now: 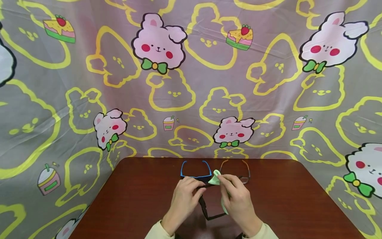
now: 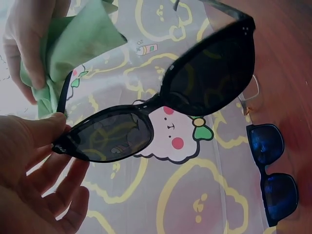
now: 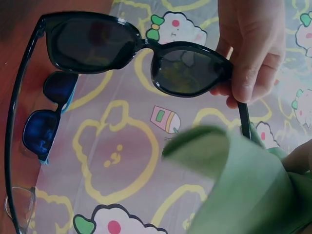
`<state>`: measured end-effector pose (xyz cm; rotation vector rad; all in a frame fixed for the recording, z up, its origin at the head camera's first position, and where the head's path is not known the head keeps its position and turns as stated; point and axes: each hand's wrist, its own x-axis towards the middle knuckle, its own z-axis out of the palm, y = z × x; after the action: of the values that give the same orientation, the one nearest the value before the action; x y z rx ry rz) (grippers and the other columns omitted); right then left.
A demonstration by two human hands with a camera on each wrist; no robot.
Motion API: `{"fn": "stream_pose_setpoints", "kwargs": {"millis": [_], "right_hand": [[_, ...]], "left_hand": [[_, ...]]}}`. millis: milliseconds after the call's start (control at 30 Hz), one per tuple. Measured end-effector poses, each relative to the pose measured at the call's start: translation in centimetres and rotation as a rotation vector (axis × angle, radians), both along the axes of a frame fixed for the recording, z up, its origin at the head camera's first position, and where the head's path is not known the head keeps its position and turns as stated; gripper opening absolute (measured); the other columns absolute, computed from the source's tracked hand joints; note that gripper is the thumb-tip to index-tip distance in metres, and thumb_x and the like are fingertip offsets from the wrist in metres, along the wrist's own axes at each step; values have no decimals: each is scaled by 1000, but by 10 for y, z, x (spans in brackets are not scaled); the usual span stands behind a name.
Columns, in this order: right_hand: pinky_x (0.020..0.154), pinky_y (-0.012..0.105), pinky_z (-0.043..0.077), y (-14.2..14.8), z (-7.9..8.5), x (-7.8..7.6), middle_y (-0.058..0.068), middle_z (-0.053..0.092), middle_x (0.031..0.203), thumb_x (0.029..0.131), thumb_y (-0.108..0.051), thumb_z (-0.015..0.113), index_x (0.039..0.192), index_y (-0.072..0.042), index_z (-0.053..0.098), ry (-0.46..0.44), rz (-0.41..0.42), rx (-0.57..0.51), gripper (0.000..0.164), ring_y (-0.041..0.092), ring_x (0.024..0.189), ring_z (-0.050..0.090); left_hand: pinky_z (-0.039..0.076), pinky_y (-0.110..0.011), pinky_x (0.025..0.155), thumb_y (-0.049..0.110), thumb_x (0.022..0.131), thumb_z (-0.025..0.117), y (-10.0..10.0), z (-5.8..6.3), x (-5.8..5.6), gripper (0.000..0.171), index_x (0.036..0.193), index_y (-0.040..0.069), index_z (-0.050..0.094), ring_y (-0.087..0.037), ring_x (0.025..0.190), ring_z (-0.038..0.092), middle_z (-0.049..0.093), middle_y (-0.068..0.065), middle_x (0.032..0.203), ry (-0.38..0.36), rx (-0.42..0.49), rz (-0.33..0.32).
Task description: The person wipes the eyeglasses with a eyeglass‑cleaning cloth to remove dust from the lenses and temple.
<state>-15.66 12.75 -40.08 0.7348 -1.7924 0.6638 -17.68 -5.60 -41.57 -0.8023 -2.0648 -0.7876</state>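
A pair of black sunglasses with dark lenses is held up over the table. My left hand pinches it at one end of the front, by the hinge, between thumb and fingers. In my right hand is a light green cloth, gripped around the temple arm on that same side. Part of that arm is hidden by the cloth. The other temple arm stands unfolded, and no hand touches it.
Blue-framed sunglasses with blue-tinted lenses lie farther back on the brown table, arms unfolded. Clear-lens glasses with orange-brown arms lie to their right. A patterned curtain stands behind the table and along its sides.
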Motion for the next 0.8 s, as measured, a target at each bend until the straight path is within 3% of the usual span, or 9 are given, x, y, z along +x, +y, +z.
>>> {"fn": "stream_pose_setpoints", "kwargs": {"millis": [267, 500, 800], "right_hand": [[66, 29, 50, -4, -7, 1, 11, 62, 102, 99, -20, 45, 102, -1, 70, -41, 17, 131, 32, 23, 84, 60], [66, 28, 49, -5, -8, 3, 10, 63, 107, 99, -24, 46, 101, -4, 72, -74, 25, 195, 32, 20, 83, 59], [66, 23, 46, -4, -9, 7, 6, 66, 110, 101, -23, 38, 107, -2, 67, -139, 10, 178, 36, 12, 80, 57]], "left_hand": [[44, -25, 67, 13, 72, 80, 2, 0, 0, 13, 80, 16, 70, -8, 77, 56, 63, 10, 79, 7, 19, -16], [46, -22, 66, 12, 75, 79, 4, 0, 2, 12, 83, 15, 70, -6, 77, 56, 62, 10, 80, -87, 66, -34], [47, -21, 67, 11, 75, 79, 6, 0, 1, 12, 84, 13, 71, -6, 77, 57, 63, 8, 80, -69, 87, -51]]}}
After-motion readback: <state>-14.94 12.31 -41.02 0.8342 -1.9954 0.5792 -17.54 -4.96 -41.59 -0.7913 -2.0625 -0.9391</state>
